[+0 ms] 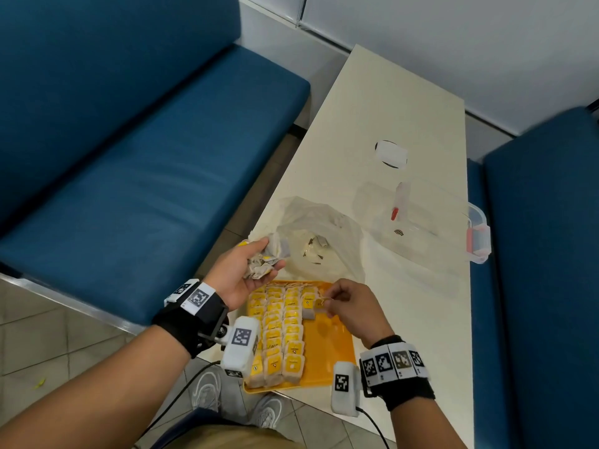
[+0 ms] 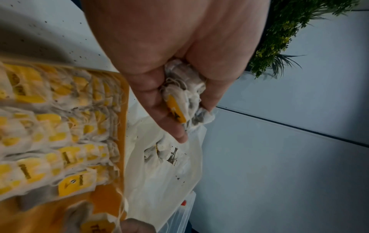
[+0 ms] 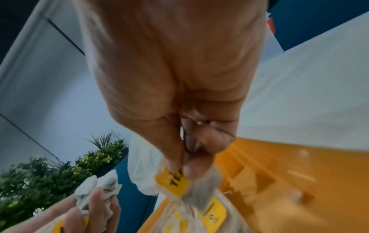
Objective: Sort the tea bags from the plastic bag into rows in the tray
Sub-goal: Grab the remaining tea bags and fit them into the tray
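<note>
Over yellow tray (image 1: 337, 345), right fingers (image 1: 334, 294) pinch tea bag (image 1: 319, 303)

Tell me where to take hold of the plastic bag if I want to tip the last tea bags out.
Grip the plastic bag by its crumpled far edge, coming from above. It lies slack on the table beyond the tray, so only that raised fold offers a pinch.

Left grip (image 1: 241, 270) cupped palm-up; right grip (image 1: 351, 307) pinching, fingers curled.

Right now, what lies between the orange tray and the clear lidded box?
In the head view, the crumpled plastic bag lies between the orange tray and the clear box, on the table.
</note>
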`<action>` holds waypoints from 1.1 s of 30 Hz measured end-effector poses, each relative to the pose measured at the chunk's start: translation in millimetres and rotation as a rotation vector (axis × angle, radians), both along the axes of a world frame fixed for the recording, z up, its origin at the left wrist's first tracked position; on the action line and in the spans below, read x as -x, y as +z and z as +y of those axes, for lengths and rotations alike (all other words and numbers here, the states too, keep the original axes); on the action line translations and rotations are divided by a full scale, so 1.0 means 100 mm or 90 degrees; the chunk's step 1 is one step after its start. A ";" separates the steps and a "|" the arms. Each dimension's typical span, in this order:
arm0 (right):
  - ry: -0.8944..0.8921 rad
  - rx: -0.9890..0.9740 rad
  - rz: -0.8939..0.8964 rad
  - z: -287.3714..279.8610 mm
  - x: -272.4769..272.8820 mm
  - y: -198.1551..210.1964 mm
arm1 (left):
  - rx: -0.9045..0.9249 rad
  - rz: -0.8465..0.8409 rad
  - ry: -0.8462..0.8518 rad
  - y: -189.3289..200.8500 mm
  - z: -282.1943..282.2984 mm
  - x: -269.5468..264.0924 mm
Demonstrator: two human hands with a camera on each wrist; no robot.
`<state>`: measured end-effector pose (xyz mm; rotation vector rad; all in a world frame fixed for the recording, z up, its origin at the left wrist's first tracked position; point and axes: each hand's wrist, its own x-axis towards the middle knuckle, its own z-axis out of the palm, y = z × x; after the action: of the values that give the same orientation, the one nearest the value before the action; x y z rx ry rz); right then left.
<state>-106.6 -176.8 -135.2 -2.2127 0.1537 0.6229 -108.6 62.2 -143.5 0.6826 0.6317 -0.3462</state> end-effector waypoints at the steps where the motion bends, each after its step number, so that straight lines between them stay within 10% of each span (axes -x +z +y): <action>1: 0.022 0.013 0.020 0.02 0.01 -0.01 | -0.002 -0.001 -0.007 -0.01 -0.02 0.02; 13: 0.043 0.149 0.166 0.26 0.04 -0.36 | -0.021 -0.012 -0.042 -0.14 -0.15 0.13; 33: -0.045 0.190 0.042 0.38 0.09 -0.47 | -0.055 -0.015 -0.091 -0.14 -0.13 0.11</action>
<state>-115.3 -138.6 -182.3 -2.4612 0.3797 0.6694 -120.1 49.2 -157.8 0.8156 0.5788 -0.4443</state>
